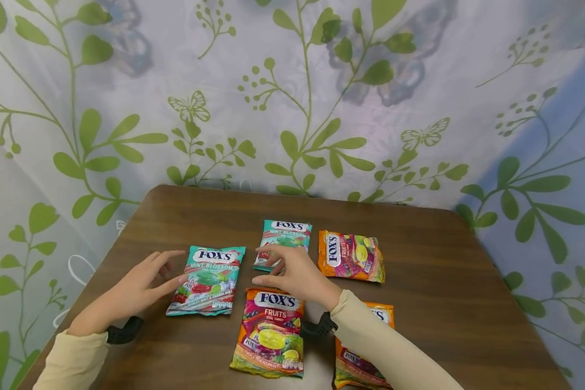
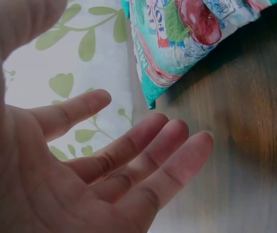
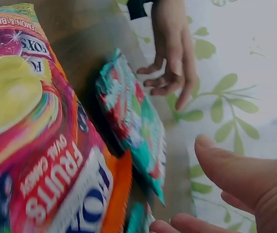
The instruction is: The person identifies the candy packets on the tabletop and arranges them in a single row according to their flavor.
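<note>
A teal mint candy bag (image 1: 207, 281) lies on the table at the left, printed side up. My left hand (image 1: 143, 284) hovers at its left edge with fingers loosely bent and nothing in them; in the left wrist view the fingers (image 2: 163, 179) are spread below the bag's corner. My right hand (image 1: 292, 271) is over the lower part of a second teal mint bag (image 1: 285, 230), partly hiding it. Its thumb and fingers stand apart around bare space. Just below that hand lies an orange-and-purple fruit candy bag (image 1: 270, 336).
To the right, another fruit candy bag (image 1: 353, 257) lies turned sideways. One more (image 1: 361, 368) is partly covered by my right sleeve (image 1: 390, 346). The brown wooden table (image 1: 443, 292) ends at a patterned curtain (image 1: 292, 108) behind.
</note>
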Available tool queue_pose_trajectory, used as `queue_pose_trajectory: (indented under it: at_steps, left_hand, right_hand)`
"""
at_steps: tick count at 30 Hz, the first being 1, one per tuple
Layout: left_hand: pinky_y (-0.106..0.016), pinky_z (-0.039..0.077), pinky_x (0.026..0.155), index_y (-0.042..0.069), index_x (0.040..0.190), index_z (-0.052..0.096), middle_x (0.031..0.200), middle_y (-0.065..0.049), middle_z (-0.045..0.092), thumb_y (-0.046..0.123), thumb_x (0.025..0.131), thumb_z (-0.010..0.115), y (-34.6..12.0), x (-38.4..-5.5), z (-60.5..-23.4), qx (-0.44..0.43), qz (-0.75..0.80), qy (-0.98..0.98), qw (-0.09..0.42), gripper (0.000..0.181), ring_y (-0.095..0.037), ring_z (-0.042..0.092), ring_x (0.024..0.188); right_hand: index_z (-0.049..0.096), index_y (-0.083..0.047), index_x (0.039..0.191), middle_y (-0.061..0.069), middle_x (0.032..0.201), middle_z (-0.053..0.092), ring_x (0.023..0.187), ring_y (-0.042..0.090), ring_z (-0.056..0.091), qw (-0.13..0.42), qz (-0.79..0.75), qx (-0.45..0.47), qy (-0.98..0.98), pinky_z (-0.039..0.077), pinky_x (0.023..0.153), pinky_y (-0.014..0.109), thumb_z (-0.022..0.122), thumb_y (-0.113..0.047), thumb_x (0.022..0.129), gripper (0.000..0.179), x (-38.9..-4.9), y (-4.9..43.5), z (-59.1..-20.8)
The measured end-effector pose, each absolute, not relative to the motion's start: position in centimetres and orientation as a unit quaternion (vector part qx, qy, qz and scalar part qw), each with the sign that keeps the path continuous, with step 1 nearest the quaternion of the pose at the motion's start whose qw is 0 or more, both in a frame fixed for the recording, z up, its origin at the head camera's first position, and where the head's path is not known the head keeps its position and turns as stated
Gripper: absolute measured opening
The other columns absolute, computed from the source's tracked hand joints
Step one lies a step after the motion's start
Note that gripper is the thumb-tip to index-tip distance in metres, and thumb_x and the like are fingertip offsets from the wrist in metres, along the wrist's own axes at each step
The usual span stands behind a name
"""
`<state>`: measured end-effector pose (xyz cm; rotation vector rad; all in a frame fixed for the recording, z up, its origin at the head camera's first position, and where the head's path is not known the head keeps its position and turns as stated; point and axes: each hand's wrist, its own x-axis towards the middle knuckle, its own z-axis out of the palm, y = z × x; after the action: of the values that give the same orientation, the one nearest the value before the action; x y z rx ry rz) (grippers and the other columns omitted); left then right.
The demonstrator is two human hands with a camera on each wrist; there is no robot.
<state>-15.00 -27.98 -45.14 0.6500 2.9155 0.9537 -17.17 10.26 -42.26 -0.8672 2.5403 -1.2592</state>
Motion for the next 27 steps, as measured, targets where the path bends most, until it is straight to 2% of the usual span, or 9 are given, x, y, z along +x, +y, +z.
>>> queue_pose_trajectory:
  at_steps: [7, 13, 20, 22, 27]
  left_hand:
    - [-0.032, 0.055, 0.075, 0.003, 0.155, 0.053, 0.108, 0.0, 0.061, 0.033, 0.107, 0.075, -27.8, -15.5, -45.5, 0.207, 0.324, 0.923, 0.027, 0.06, -0.012, 0.06, 0.093]
    - [-0.03, 0.052, 0.073, 0.003, 0.156, 0.051, 0.103, 0.001, 0.06, 0.034, 0.108, 0.072, -27.8, -15.8, -45.6, 0.194, 0.339, 0.919, 0.049, 0.061, -0.01, 0.06, 0.089]
    - [-0.029, 0.055, 0.071, 0.001, 0.156, 0.049, 0.105, -0.002, 0.061, 0.032, 0.109, 0.072, -27.6, -16.0, -45.9, 0.195, 0.376, 0.902, 0.082, 0.061, -0.011, 0.062, 0.086]
    - [-0.03, 0.056, 0.07, 0.0, 0.155, 0.048, 0.106, -0.004, 0.062, 0.032, 0.109, 0.072, -27.6, -16.1, -46.0, 0.195, 0.388, 0.896, 0.093, 0.061, -0.012, 0.063, 0.084]
    - [-0.03, 0.058, 0.068, -0.001, 0.154, 0.049, 0.107, -0.005, 0.061, 0.031, 0.108, 0.073, -27.5, -16.3, -46.4, 0.195, 0.394, 0.893, 0.097, 0.061, -0.011, 0.063, 0.083]
  right_hand:
    - [0.067, -0.006, 0.148, 0.018, 0.122, 0.074, 0.099, 0.026, 0.077, 0.091, -0.44, -0.267, 0.853, 0.062, 0.083, 0.03, 0.083, -0.02, 0.101, 0.052, -17.5, 7.4, -43.1]
    - [0.066, -0.005, 0.149, 0.021, 0.124, 0.072, 0.094, 0.027, 0.075, 0.109, -0.448, -0.228, 0.857, 0.06, 0.074, 0.027, 0.087, -0.017, 0.097, 0.057, -17.4, 5.5, -43.2]
    - [0.065, -0.005, 0.15, 0.022, 0.125, 0.069, 0.082, 0.016, 0.071, 0.132, -0.453, -0.198, 0.859, 0.057, 0.065, 0.026, 0.089, -0.017, 0.095, 0.061, -17.2, 3.9, -43.8]
    - [0.066, -0.005, 0.149, 0.021, 0.125, 0.07, 0.085, 0.017, 0.07, 0.128, -0.447, -0.194, 0.864, 0.056, 0.065, 0.026, 0.09, -0.019, 0.095, 0.061, -17.4, 3.5, -43.9]
    - [0.068, -0.007, 0.147, 0.018, 0.119, 0.072, 0.104, 0.029, 0.067, 0.119, -0.438, -0.191, 0.87, 0.056, 0.071, 0.028, 0.091, -0.019, 0.093, 0.06, -17.5, 2.7, -44.5]
